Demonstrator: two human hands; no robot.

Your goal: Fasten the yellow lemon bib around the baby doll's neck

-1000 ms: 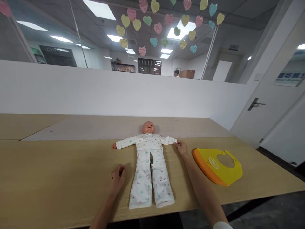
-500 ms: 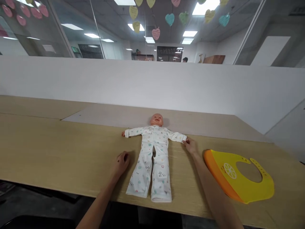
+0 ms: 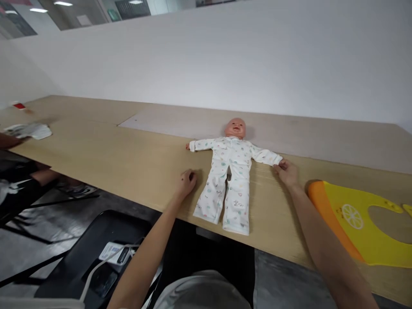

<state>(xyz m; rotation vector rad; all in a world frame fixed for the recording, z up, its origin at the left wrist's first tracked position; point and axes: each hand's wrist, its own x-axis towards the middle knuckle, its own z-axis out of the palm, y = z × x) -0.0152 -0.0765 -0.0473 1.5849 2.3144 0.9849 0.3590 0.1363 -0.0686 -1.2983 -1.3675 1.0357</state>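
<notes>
A baby doll (image 3: 236, 128) lies on its back on the table, arms spread. It wears a white patterned outfit (image 3: 233, 154) with long sleeves and trouser legs that reach the table's front edge. At the doll's arm on the right of the picture, my right hand (image 3: 287, 171) pinches the sleeve cuff (image 3: 276, 159). My left hand (image 3: 186, 182) rests on the table as a loose fist beside the trouser leg, apart from it, with nothing visible in it. The doll's other hand (image 3: 187, 146) pokes out of its cuff.
A yellow and orange silicone bib (image 3: 380, 240) lies right of my right forearm. Far left, another person's arm (image 3: 9, 140) is by a whitish cloth (image 3: 38, 131) on the table. A black chair (image 3: 86, 240) with a cabled device (image 3: 112, 253) stands below, left.
My view has swung left and down, bringing the chair and another person into sight. Both hands keep about the same places relative to the doll.
</notes>
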